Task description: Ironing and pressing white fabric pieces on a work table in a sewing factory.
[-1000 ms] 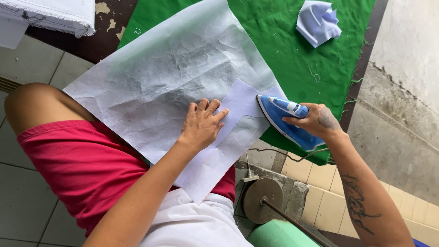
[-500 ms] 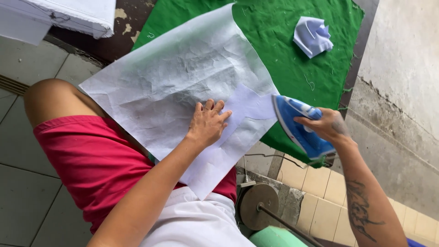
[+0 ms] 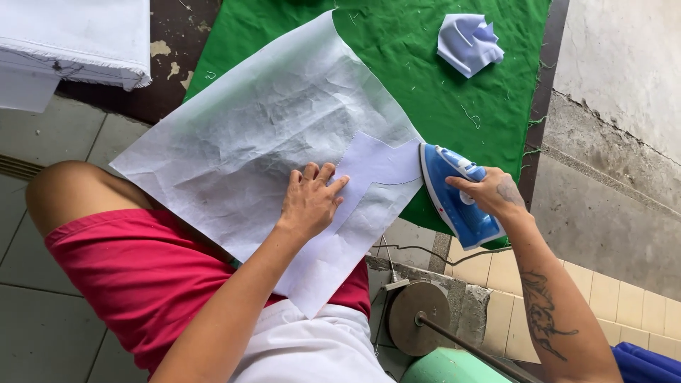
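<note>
A folded white cloth lies far left of the green cloth covering the table. Over that green cloth's left half spreads crinkled white paper; the left hand presses flat on it — fingers spread, touching a pale fabric piece. Just right of that piece, the right hand grips a blue iron by its handle — near the green cloth's front edge. A crumpled pale scrap sits farther back.

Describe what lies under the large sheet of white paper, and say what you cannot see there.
Under the white paper lies the green cloth, visible around its upper and right edges. A small white fabric piece lies under the left hand. How far the cloth reaches beneath is covered.
</note>
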